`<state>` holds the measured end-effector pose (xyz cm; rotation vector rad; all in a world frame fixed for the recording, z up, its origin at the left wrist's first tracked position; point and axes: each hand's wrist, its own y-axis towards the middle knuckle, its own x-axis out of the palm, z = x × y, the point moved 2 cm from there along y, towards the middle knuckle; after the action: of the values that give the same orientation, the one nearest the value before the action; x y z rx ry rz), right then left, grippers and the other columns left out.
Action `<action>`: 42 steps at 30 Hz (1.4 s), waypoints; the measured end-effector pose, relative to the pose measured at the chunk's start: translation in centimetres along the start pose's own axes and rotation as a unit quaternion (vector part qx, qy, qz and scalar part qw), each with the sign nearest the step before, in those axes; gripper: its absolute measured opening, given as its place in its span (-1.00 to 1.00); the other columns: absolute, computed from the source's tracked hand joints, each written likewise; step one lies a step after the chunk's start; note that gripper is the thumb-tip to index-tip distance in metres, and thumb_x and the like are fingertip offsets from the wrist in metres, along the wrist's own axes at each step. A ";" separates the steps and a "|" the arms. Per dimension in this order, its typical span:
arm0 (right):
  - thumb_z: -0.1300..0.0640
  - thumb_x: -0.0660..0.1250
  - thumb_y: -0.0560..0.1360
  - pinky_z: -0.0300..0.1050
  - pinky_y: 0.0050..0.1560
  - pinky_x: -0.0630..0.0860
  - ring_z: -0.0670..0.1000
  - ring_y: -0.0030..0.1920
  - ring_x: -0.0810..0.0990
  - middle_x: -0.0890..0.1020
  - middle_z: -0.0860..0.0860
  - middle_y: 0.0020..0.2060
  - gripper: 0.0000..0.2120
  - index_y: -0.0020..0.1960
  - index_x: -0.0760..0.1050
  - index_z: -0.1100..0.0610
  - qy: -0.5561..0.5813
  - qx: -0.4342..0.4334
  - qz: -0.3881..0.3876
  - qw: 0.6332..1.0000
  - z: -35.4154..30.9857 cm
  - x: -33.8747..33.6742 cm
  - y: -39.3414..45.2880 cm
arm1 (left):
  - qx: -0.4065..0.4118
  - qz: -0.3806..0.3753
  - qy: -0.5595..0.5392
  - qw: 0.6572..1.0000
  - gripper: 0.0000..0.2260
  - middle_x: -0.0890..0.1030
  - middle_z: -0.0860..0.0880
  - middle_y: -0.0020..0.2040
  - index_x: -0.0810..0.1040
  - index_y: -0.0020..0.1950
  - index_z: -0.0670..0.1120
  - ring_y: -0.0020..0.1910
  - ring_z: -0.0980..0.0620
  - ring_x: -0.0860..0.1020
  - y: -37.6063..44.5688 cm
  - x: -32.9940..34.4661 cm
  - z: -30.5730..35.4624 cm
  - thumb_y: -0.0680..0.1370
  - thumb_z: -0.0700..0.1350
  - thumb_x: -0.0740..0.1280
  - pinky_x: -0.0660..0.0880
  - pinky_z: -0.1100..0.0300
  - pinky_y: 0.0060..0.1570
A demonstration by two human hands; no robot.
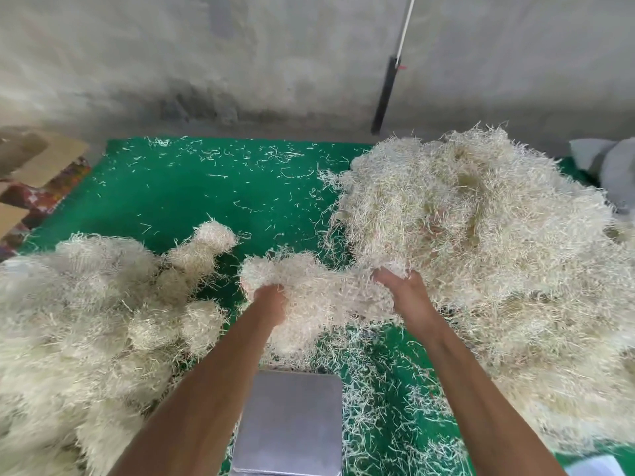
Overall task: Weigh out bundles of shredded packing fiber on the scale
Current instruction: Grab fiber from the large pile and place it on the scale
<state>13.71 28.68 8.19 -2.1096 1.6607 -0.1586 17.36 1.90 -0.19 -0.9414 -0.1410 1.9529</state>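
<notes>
A clump of pale shredded packing fiber (pixel 319 297) hangs between my two hands, above the far edge of the steel scale platform (pixel 292 420). My left hand (pixel 271 300) grips its left end. My right hand (pixel 402 290) grips its right end, where the clump still joins the big loose fiber heap (pixel 481 242) on the right. The scale's flat top is bare and its display is out of view.
A mound of rounded fiber bundles (pixel 86 321) lies on the left. Everything sits on a green mat (pixel 206 201) strewn with loose strands. A grey wall runs behind, with a black pole (pixel 385 94) leaning on it. Cardboard pieces (pixel 34 159) lie at far left.
</notes>
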 end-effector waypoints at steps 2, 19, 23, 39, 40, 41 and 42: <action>-0.10 0.35 0.56 0.29 0.46 0.31 0.29 0.54 0.28 0.22 0.21 0.59 -0.23 0.63 0.14 0.18 0.071 0.007 -0.002 0.997 -0.4 0.1 -0.3 | -0.030 -0.020 -0.023 0.999 -0.61 0.33 -0.23 0.52 0.32 0.49 -0.32 0.47 -0.12 0.33 -0.8 0.8 0.1 0.65 -0.34 0.18 0.15 0.23 0.37; -0.33 0.20 0.59 0.32 0.20 0.59 0.34 0.21 0.62 0.59 0.34 0.19 -0.42 0.29 0.54 0.13 0.523 0.109 0.045 0.844 3.0 1.0 -0.1 | 0.082 0.074 0.064 0.992 -0.30 0.31 0.20 -0.06 0.06 0.61 -0.16 -0.41 0.17 0.33 -0.9 2.6 2.2 0.54 -0.42 0.26 0.36 0.36 -0.56; -0.27 0.24 0.54 0.41 0.36 0.45 0.30 0.05 0.67 0.70 0.28 0.04 -0.48 0.17 0.59 0.15 0.239 0.044 -0.042 0.969 1.2 2.7 0.1 | 0.167 0.107 0.088 0.976 -0.52 0.47 0.08 -0.18 0.26 0.55 -0.17 -0.48 0.14 0.37 0.4 0.9 2.4 0.61 -0.36 0.10 0.27 0.35 -0.64; -0.44 0.49 0.13 0.42 0.52 0.17 0.30 0.56 0.25 0.23 0.19 0.61 0.22 0.61 0.17 0.10 0.080 -0.053 0.033 0.995 -2.9 -4.0 0.0 | 0.198 0.053 0.222 0.953 -0.52 0.33 -0.07 0.54 0.36 0.53 -0.07 0.36 -0.02 0.46 1.4 -1.1 -1.8 0.61 -0.32 0.22 0.40 0.60 -0.10; -0.45 0.50 0.11 0.43 0.53 0.15 0.28 0.58 0.21 0.21 0.16 0.62 0.27 0.64 0.11 0.07 0.106 -0.052 0.028 0.993 -3.0 -3.5 -0.2 | 0.208 0.029 0.235 0.949 -0.54 0.37 -0.06 0.50 0.38 0.51 -0.05 0.37 -0.04 0.44 1.3 -0.2 -2.0 0.61 -0.30 0.22 0.40 0.56 -0.06; -0.48 0.51 0.05 0.43 0.53 0.13 0.27 0.59 0.20 0.23 0.13 0.61 0.29 0.63 0.14 0.02 0.149 -0.050 0.014 0.987 -3.0 -3.0 -0.2 | 0.227 0.018 0.234 0.945 -0.56 0.45 -0.03 0.42 0.45 0.45 0.01 0.30 -0.02 0.47 1.0 0.7 -2.3 0.61 -0.29 0.21 0.43 0.44 -0.06; -0.47 0.52 0.02 0.44 0.54 0.11 0.26 0.59 0.19 0.28 0.11 0.58 0.25 0.59 0.22 -0.04 0.205 -0.040 0.006 0.978 -3.3 -2.3 -0.3 | 0.237 0.019 0.222 0.946 -0.60 0.52 0.03 0.28 0.53 0.32 0.10 0.15 0.03 0.52 0.9 1.3 -2.5 0.59 -0.27 0.19 0.45 0.33 -0.14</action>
<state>12.22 30.07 11.69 -2.2366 1.9354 -0.5662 18.07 1.74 -3.09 -1.0271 0.5858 1.6471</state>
